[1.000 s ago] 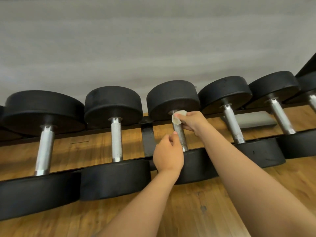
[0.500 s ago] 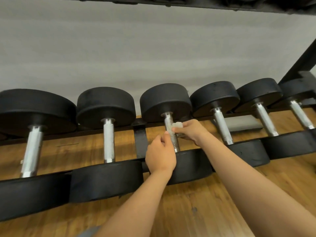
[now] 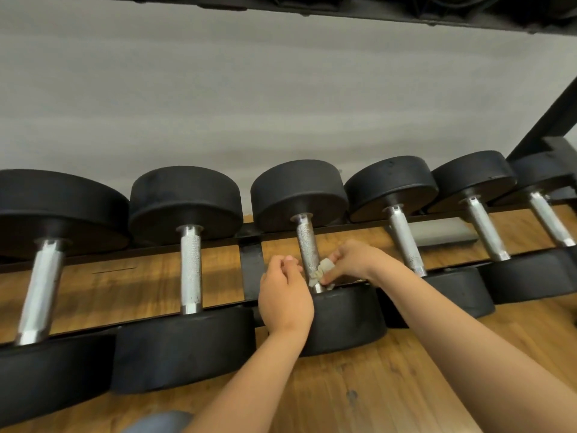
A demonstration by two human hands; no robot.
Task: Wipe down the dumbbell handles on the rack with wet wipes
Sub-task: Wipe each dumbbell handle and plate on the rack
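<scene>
The dumbbell [image 3: 298,189] I'm on lies across the rack [image 3: 251,264] with its heads resting on the two rails. That leaves the handle [image 3: 306,245] hanging free over the gap, so I can get a wipe around it without lifting anything. It is the third handle from the left in the row, and the metal looks speckled, so it probably needs the scrub.

My right hand [image 3: 356,260] pinches the crumpled wet wipe [image 3: 321,271] between thumb and fingertips. It presses the wipe against the near end of the handle, right where the bar meets the front head.

My left hand [image 3: 285,296] is curled up tight against the handle's left side, I'd say to steady the bar against the rubbing (whether the fingers actually wrap round it, I can't tell from here). I judge this handle nearly finished, with the handles to the right likely next.
</scene>
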